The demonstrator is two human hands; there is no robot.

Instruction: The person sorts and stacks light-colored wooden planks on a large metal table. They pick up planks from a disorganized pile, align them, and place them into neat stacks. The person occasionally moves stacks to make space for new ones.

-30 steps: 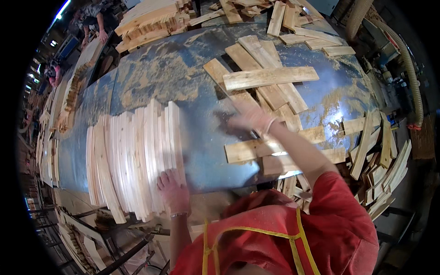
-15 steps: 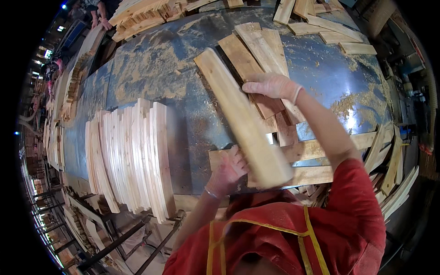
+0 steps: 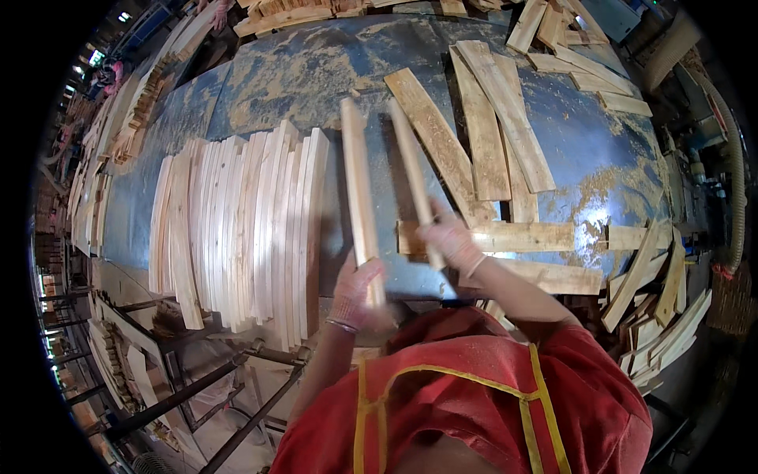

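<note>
My left hand [image 3: 357, 292], in a pale glove, is closed round the near end of a wooden board [image 3: 359, 182] standing on its edge. To its right, my right hand [image 3: 452, 237] grips a second narrow plank [image 3: 409, 150] near its lower end, also turned on edge and slanting away to the left. A gap separates the two pieces, and both are a little blurred. Left of them stands a row of several boards packed on edge [image 3: 245, 221]. Beyond my right hand, a loose board [image 3: 430, 134] lies flat beside overlapping planks [image 3: 505, 118].
Two boards lie crosswise near the table's front, one a pale plank [image 3: 529, 237]. More offcuts [image 3: 663, 292] pile up at the right corner. Sawdust covers much of the blue table [image 3: 276, 87]. A metal frame [image 3: 221, 371] stands at lower left; another person's hand [image 3: 221, 14] shows at far left.
The board that was tilted flat between my hands has given way to two on-edge boards, one in each hand. My right hand has come down and nearer. The whole view has shifted.
</note>
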